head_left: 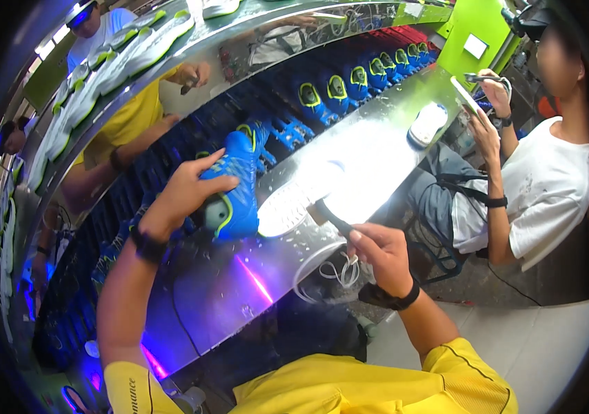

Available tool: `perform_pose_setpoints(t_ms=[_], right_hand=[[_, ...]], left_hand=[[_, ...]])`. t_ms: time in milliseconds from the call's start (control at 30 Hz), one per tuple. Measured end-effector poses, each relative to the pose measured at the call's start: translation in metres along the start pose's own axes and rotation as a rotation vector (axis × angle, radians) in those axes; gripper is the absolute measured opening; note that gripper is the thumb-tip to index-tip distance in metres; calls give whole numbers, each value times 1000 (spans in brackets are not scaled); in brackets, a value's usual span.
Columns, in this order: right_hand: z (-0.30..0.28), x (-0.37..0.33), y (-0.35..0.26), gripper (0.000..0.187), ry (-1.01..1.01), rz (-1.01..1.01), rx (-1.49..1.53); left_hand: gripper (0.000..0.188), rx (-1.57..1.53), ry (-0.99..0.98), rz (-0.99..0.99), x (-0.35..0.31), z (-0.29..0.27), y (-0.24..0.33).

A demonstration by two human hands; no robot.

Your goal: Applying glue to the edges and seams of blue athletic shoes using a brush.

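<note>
A blue shoe upper (pixel 241 188) with lime-green trim is held by my left hand (pixel 194 188), its thumb and fingers closed on the side of it above the metal bench. My right hand (pixel 381 257) grips the dark handle of a brush (pixel 336 221). The brush head is beside a white shoe sole (pixel 285 211), which lies on the bench just right of the blue upper; I cannot tell whether they touch. Strong glare washes out part of the sole and the bench near it.
Several blue shoe uppers (pixel 336 88) line the metal bench's (pixel 212 303) far side. Another sole (pixel 427 125) lies farther right. A clear round container (pixel 308 283) with white cord is at the near edge. A co-worker (pixel 550 186) sits at right, holding a pale sole and a tool.
</note>
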State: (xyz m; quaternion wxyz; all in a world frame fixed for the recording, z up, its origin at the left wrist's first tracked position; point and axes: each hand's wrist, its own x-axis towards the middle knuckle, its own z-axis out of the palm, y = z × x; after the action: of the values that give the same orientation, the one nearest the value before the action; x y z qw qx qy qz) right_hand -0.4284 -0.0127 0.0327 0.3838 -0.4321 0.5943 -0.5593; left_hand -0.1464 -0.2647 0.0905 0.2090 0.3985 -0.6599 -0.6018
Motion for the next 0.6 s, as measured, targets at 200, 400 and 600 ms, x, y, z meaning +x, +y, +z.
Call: perform_pose_setpoints(t_ms=[200,400,600], right_hand=[[-17,-7,11,20,74,106,-19],[-23,-11,6,20,126,134,-55],[-21,-18,2,20,123,130,-67]], left_hand=[[90,685,-34,-25,174,20,13],[78,1010,220,102,283,66,-17],[76,934,285,-29,303,77,-37]])
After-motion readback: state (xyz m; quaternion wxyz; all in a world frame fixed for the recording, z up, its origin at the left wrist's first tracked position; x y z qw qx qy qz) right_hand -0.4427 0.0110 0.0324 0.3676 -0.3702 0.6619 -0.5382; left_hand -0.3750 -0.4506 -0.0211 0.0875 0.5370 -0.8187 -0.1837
